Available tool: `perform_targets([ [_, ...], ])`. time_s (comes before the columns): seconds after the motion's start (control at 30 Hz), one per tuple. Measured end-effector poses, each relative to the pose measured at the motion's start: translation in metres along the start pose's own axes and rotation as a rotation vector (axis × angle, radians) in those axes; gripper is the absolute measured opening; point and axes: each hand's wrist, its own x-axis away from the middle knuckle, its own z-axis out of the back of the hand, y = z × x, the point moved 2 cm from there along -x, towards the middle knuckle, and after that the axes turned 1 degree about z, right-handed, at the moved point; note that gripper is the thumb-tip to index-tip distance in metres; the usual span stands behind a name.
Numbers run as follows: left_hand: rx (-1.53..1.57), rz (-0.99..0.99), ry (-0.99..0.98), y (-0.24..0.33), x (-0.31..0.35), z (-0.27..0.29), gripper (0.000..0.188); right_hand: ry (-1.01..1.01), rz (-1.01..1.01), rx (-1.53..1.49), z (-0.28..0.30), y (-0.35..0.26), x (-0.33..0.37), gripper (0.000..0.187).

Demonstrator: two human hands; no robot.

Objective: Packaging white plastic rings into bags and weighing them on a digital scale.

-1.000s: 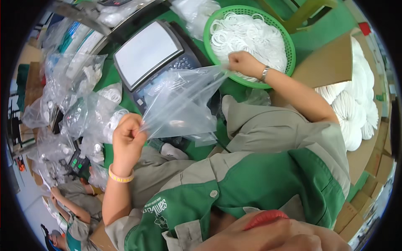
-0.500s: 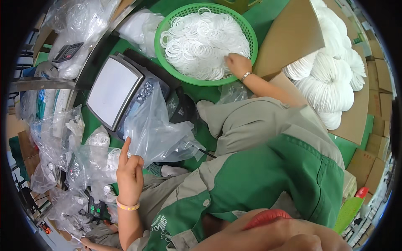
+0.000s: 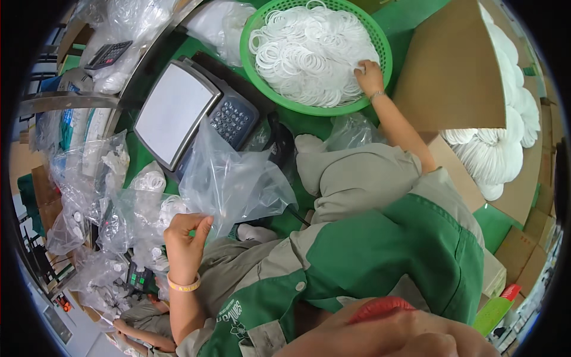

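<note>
My left hand (image 3: 185, 244) pinches the lower edge of a clear plastic bag (image 3: 233, 178), which stands open and crumpled in front of a weighing scale (image 3: 189, 114). My right hand (image 3: 369, 75) reaches into a round green basket (image 3: 380, 44) and rests on a heap of thin white rings (image 3: 309, 53), fingers closed among them. My green and grey jacket fills the lower middle of the view.
Several filled clear bags (image 3: 107, 196) lie piled at the left. A brown cardboard sheet (image 3: 452, 77) leans right of the basket, with stacked white ring bundles (image 3: 499, 149) behind it. A calculator (image 3: 108, 55) sits far left. Another person crouches at the lower left (image 3: 140, 321).
The view has swung, so the basket and scale sit differently in frame. My right hand stays in the basket among the rings. My left hand keeps hold of the bag, now lower.
</note>
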Motion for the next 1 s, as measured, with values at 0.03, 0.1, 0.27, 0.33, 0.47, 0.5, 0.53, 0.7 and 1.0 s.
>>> perform_targets([
  [0.03,-0.005,0.008,0.006,0.000,0.001,-0.001,0.011,0.082,0.105,0.085,-0.008,0.002,-0.015,0.040],
  [0.1,0.056,0.094,0.030,0.005,0.002,-0.007,0.013,-0.063,-0.208,0.255,-0.014,0.014,-0.051,0.063],
  [0.27,0.075,0.207,-0.168,0.012,0.003,-0.006,0.038,-0.133,-0.653,0.040,-0.011,-0.010,-0.066,0.086],
  [0.33,0.095,0.202,-0.122,0.007,0.005,-0.006,0.034,-0.140,-0.589,0.191,-0.002,-0.012,-0.063,0.091],
  [0.47,-0.077,-0.046,-0.080,0.007,-0.003,0.001,0.025,-0.206,-0.508,-0.039,-0.031,0.015,-0.060,0.104],
  [0.5,-0.077,-0.040,-0.082,0.007,-0.003,0.001,0.025,-0.212,-0.507,-0.038,-0.031,0.013,-0.058,0.104],
  [0.53,-0.015,0.014,-0.041,0.008,-0.003,0.001,0.022,-0.239,-0.476,-0.046,-0.028,0.012,-0.058,0.105],
  [0.7,0.071,0.107,-0.014,0.019,-0.009,0.003,0.036,-0.435,-0.269,-0.143,-0.032,0.054,-0.070,0.122],
  [1.0,0.089,0.118,-0.001,-0.003,0.001,0.018,0.035,-0.707,-0.137,-0.245,-0.024,0.011,-0.045,0.098],
])
